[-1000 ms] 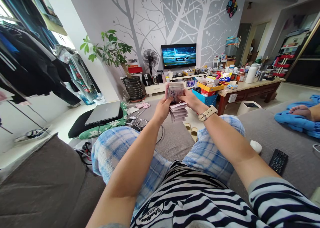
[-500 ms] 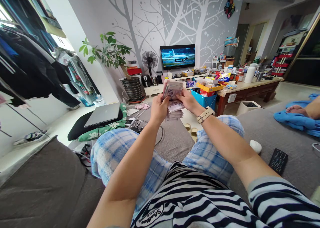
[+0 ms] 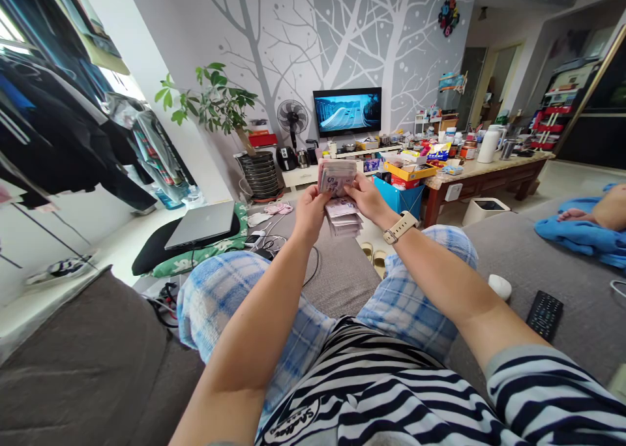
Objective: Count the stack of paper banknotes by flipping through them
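Note:
A thick stack of pale purple banknotes (image 3: pixel 337 176), marked with a 5, is held up in front of me. My left hand (image 3: pixel 312 210) grips its left side, the thumb lying across the face of the notes. On the right side my right hand (image 3: pixel 368 198) holds the same stack, its thumb on the front note. Several folded-down banknotes (image 3: pixel 344 219) fan out below the thumbs in layers. The fingers behind the stack are hidden. A beige watch (image 3: pixel 401 227) is on my right wrist.
Left of my knees a laptop (image 3: pixel 201 225) lies on a green cushion (image 3: pixel 239 227). A remote control (image 3: pixel 544 317) and a white mouse (image 3: pixel 499 287) lie on the grey sofa to the right. A crowded table (image 3: pixel 469 175) stands beyond. Another person's foot (image 3: pixel 573 215) rests at far right.
The lower notes now hang slightly farther right and look more spread. Both hands stay nearly in place around the stack. The television picture has changed from an aeroplane to a road.

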Motion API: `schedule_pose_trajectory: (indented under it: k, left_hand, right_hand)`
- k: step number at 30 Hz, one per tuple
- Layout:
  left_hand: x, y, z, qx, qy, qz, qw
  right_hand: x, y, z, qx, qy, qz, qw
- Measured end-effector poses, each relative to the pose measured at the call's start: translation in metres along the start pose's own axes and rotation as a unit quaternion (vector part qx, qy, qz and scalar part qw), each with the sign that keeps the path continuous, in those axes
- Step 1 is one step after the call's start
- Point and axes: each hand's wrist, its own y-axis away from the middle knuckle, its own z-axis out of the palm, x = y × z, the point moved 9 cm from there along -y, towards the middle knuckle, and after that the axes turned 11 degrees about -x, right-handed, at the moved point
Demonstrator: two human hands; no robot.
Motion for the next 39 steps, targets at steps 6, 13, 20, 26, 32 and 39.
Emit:
schedule_pose_trajectory:
  k: [6,13,20,26,32,39]
  left_hand:
    - [-0.002,-0.003,0.016,-0.077,0.056,0.016,0.995]
    - [-0.002,-0.003,0.016,-0.093,0.063,0.046,0.993]
    - [0.004,0.002,0.012,-0.078,0.026,0.068,0.994]
    - [0.001,0.013,0.014,-0.107,0.019,0.046,0.993]
    - [-0.012,0.025,-0.001,-0.014,0.049,0.035,0.998]
    - [-0.027,0.035,0.001,0.01,0.113,-0.028,0.993]
  right_hand:
    - [0.005,0.002,0.003,-0.004,-0.008,0.024,1.0]
    - [0.0,0.003,0.001,0.007,0.002,0.001,1.0]
    - [0.003,0.003,0.005,-0.004,-0.012,0.016,1.0]
    - [0.0,0.01,0.007,-0.019,-0.033,0.016,0.999]
    - [0.002,0.018,0.017,-0.071,0.028,0.062,0.995]
    - [0.013,0.025,0.024,-0.091,0.053,0.107,0.989]
